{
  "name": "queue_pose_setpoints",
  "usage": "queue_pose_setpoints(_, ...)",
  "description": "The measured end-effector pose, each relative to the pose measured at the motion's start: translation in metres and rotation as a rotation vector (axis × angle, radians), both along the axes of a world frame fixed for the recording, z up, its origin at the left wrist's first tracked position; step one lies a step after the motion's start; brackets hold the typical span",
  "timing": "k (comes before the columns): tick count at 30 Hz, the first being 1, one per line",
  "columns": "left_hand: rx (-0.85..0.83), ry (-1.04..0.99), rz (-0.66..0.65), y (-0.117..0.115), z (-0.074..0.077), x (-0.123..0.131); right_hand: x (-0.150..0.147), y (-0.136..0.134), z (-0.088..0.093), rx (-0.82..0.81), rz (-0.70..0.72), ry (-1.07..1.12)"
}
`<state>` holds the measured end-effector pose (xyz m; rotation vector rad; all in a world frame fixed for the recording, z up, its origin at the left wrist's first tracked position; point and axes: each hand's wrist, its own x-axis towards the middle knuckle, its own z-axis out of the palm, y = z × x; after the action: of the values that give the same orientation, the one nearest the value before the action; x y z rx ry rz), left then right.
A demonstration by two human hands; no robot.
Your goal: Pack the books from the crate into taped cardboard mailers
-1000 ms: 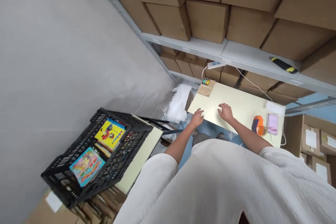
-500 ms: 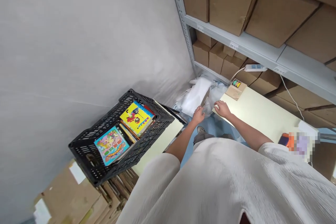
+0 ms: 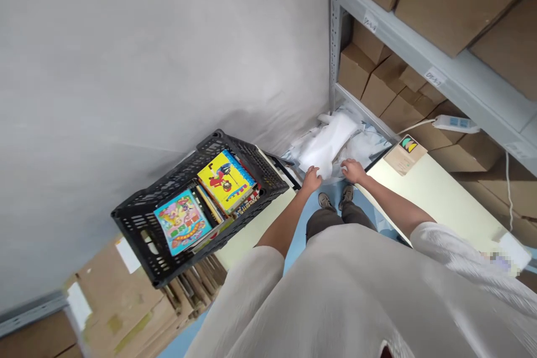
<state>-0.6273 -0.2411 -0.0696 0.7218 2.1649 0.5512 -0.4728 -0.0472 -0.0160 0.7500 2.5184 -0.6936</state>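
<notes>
My left hand is just in front of a heap of white sheeting, its fingers apart and slightly bent. Across a small gap, my right hand reaches in beside the near corner of the pale tabletop, fingers loosely spread. Nothing shows in either hand. Crumpled translucent plastic lies with the white sheeting, behind my hands. Whether my fingertips touch the plastic's near edge, I cannot tell.
To the left, a black plastic crate of picture books stands on another pale surface. Flattened cardboard leans below it. Shelving with brown boxes, a power strip and a brown card are right.
A thin brownish piece by my left hand's fingers is gone from sight. My hands have drawn slightly apart. The view has shifted, showing both my shoes.
</notes>
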Motion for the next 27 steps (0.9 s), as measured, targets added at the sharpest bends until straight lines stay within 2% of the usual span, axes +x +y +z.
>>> queue_pose_setpoints(5, -0.077, -0.047, 0.161, 0.014, -0.037, -0.024, -0.039, 0.024, -0.038, -0.032, 0.104, -0.058)
queue_pose_setpoints(10, -0.141, -0.094, 0.301, 0.034, -0.092, -0.041, -0.072, 0.039, -0.098, -0.057, 0.188, -0.156)
queue_pose_setpoints(13, -0.184, -0.109, 0.326, 0.042, -0.135, -0.046, -0.088, 0.042, -0.144, -0.068, 0.194, -0.184)
queue_pose_setpoints(21, -0.28, -0.125, 0.377, 0.044, -0.269, -0.051, -0.122, 0.027, -0.276, -0.141, 0.212, -0.263)
queue_pose_setpoints(24, -0.287, -0.087, 0.372, 0.043, -0.308, -0.061, -0.134, 0.017, -0.315, -0.16, 0.249, -0.28)
queue_pose_setpoints(27, -0.28, 0.006, 0.308, 0.043, -0.337, -0.075, -0.147, 0.011, -0.345, -0.162, 0.268, -0.293)
